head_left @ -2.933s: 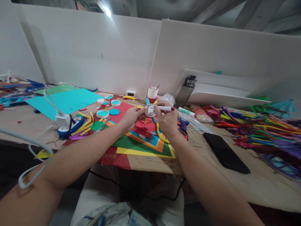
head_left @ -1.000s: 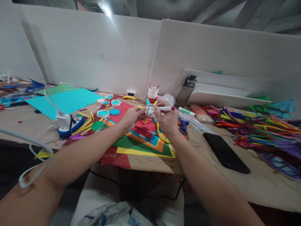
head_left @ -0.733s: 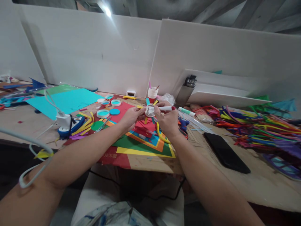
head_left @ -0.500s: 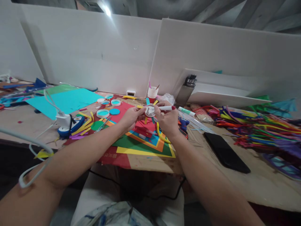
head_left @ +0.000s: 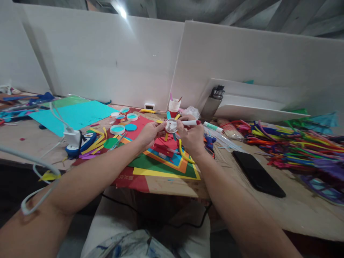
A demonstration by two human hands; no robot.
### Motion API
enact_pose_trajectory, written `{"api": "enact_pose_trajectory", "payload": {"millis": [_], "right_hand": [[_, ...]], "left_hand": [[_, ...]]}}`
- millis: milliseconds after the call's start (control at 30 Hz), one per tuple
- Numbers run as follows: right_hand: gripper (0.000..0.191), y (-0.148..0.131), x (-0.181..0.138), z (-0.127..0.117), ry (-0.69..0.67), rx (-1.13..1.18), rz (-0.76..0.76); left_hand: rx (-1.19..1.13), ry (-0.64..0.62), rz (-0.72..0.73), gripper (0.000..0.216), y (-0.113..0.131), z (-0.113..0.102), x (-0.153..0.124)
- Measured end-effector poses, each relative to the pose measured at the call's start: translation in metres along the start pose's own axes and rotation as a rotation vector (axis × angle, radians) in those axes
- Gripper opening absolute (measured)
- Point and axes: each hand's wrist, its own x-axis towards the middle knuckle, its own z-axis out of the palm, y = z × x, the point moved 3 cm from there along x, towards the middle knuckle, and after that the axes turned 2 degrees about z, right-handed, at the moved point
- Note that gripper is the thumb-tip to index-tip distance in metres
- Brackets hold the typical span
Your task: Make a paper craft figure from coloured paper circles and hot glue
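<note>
Between my two hands is a small round white craft piece (head_left: 171, 126), with blue and yellow paper strips sticking out around its rim like rays. My left hand (head_left: 152, 133) pinches its left edge with thumb and fingers. From the right, my right hand (head_left: 191, 134) is closed round a white marker (head_left: 189, 123) with a dark red end pointing right; its fingers also come up to the round piece's right edge. Where the marker's other end meets the piece is too small to make out. Below the hands lie a red paper shape (head_left: 167, 146) and stacked coloured sheets (head_left: 166, 171).
White lids with blue discs (head_left: 117, 129) sit to the left, near yellow strips (head_left: 100, 141) and a blue power strip (head_left: 82, 145). Behind stand paper cups (head_left: 174, 105). A black phone (head_left: 258, 173), a glue stick (head_left: 213, 127) and pipe cleaners (head_left: 292, 143) lie at right.
The round piece has turned or tilted very slightly in my fingers. Both hands stay in nearly the same place, and their grips look the same.
</note>
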Motion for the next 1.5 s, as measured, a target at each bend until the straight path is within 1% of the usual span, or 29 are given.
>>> {"api": "enact_pose_trajectory", "payload": {"millis": [633, 967, 1267, 1500], "right_hand": [[0.011, 0.0027, 0.0013, -0.0015, 0.023, -0.015, 0.0], [0.013, 0.0009, 0.0009, -0.0021, 0.022, -0.013, 0.004], [0.01, 0.0016, 0.0013, -0.0015, 0.025, 0.003, 0.005], [0.017, 0.0064, 0.0013, -0.0018, 0.05, -0.012, 0.022]], "left_hand": [[0.011, 0.006, 0.003, 0.037, -0.0013, -0.0016, 0.0014], [0.013, 0.007, 0.004, 0.033, 0.0007, 0.0007, -0.0001], [0.009, 0.002, 0.003, 0.034, -0.0011, -0.0011, 0.0014], [0.008, 0.004, 0.005, 0.035, -0.0002, -0.0004, 0.0005]]}}
